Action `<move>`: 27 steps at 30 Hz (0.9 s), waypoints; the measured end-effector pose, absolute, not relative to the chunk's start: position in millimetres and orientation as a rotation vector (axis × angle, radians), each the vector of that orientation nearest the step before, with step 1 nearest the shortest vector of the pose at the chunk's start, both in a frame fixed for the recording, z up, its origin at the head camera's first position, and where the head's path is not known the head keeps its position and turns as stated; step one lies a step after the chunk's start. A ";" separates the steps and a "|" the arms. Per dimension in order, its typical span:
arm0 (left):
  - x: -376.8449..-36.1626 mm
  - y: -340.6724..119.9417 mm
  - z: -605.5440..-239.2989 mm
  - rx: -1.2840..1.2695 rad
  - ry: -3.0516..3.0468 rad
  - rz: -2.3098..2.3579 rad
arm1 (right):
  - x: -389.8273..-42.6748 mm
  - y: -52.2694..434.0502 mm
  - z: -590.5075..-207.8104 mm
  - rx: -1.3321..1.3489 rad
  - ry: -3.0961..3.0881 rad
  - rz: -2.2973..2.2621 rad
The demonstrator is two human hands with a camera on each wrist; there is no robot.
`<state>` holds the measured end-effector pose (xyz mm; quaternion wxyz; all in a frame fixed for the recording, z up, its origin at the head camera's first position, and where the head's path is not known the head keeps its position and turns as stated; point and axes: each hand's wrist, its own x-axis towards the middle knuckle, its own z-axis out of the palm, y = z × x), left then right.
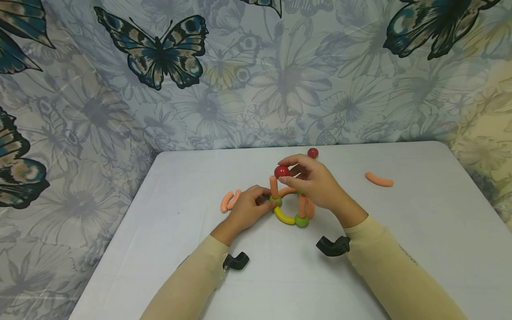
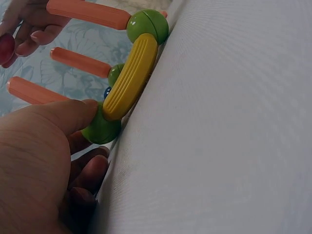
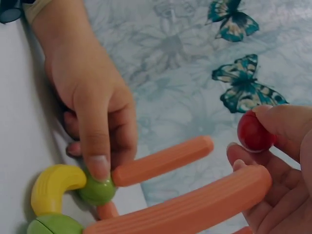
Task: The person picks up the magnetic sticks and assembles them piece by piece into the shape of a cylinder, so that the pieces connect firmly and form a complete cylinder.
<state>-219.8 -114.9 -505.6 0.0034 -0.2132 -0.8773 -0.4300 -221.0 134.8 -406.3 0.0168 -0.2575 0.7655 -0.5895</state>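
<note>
Here the right hand [image 1: 316, 182] pinches a light, smooth red ball [image 1: 282, 171]; the left hand [image 1: 250, 206] holds the stiff green ball [image 1: 276, 201] under the orange stick [image 1: 274, 186].

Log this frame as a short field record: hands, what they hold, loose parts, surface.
left hand: holds a green ball at the base of the toy frame, thumb on it
right hand: pinches a red ball above an upright orange rod
frame: yellow curve joining green balls, orange rods standing up from them
loose parts: second red ball behind the hands; curved orange piece to the right; two orange pieces to the left
surface: white table
backdrop: butterfly cloth
</note>
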 end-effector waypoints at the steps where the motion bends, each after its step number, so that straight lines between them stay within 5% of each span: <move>1: -219.7 -114.9 -505.5 -0.668 -2.752 -1.348 | -221.2 133.4 -407.5 -0.813 2.383 -1.825; 27: -220.8 -115.0 -506.4 -0.678 -2.738 -1.348 | -228.5 116.6 -415.0 -0.744 2.395 -1.737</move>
